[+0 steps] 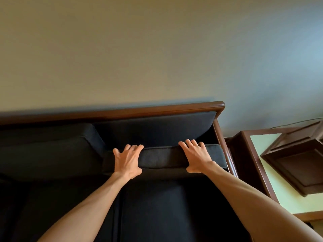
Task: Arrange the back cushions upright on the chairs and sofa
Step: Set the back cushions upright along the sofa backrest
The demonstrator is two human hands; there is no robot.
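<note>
Presently both hands, left hand (127,160) and right hand (196,157), grip the dark fabric back cushion (164,157), fingers (138,147) curled over its top edge, at the wood-framed dark sofa's (122,113) right end.

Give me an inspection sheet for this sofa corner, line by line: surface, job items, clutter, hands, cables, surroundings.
Surface: dark seat cushion on wooden-framed sofa.
Job's things: right back cushion tipped forward off the backrest; left back cushion leaning back.
Clutter: nothing seen.
Grippers: left hand and right hand each take a grip on the right back cushion's top edge.
Cables: thin cable behind the side table.
Surroundings: plain wall; side table bearing a dark wooden tray.
</note>
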